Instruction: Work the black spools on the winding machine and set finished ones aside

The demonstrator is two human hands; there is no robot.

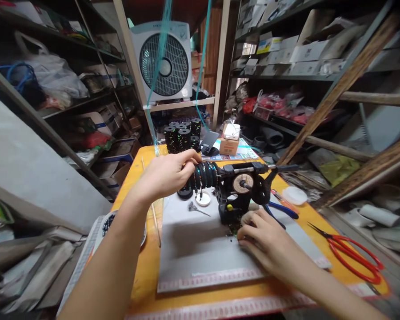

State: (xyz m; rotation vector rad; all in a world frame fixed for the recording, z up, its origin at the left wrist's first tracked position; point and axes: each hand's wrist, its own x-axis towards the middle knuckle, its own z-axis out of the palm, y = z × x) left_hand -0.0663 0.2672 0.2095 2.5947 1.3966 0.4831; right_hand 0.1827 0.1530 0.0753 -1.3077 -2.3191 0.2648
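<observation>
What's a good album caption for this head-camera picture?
Left hand at dark rings, right hand by a black machine, yellow table beneath.

No text can be read; the lettering (157, 26) atop the box fan (166, 67) is too blurred

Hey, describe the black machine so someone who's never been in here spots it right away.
Find the yellow table, then the grey board on it. The machine stands there, just beyond the person's right hand. Its round beige disc sets it apart from the black cylinders further back.
</observation>
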